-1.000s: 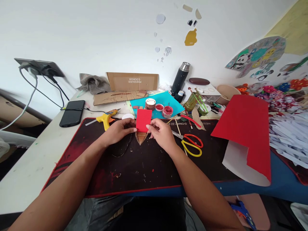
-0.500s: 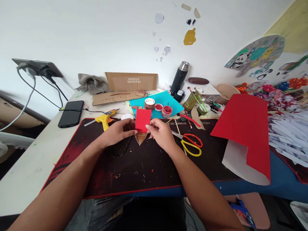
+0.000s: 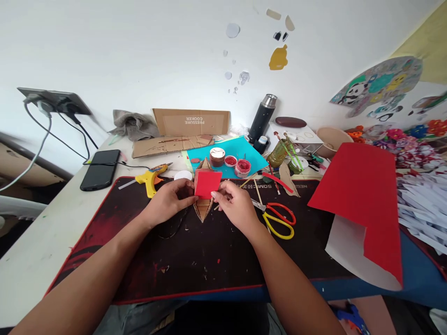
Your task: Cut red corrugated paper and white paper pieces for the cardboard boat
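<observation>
Pinching 1 red rectangular card (image 3: pixel 208 184) in our right hand (image 3: pixel 233 201), above the brown pointed-ended cardboard shell (image 3: pixel 203 212); can't tell what our left hand (image 3: pixel 173 199) grips. Uneven pressure could crease the card.

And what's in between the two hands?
The red card is between the left hand and the right hand. The head view shows it hiding the middle of the pointy cardboard, whose two tips stick out.
</observation>
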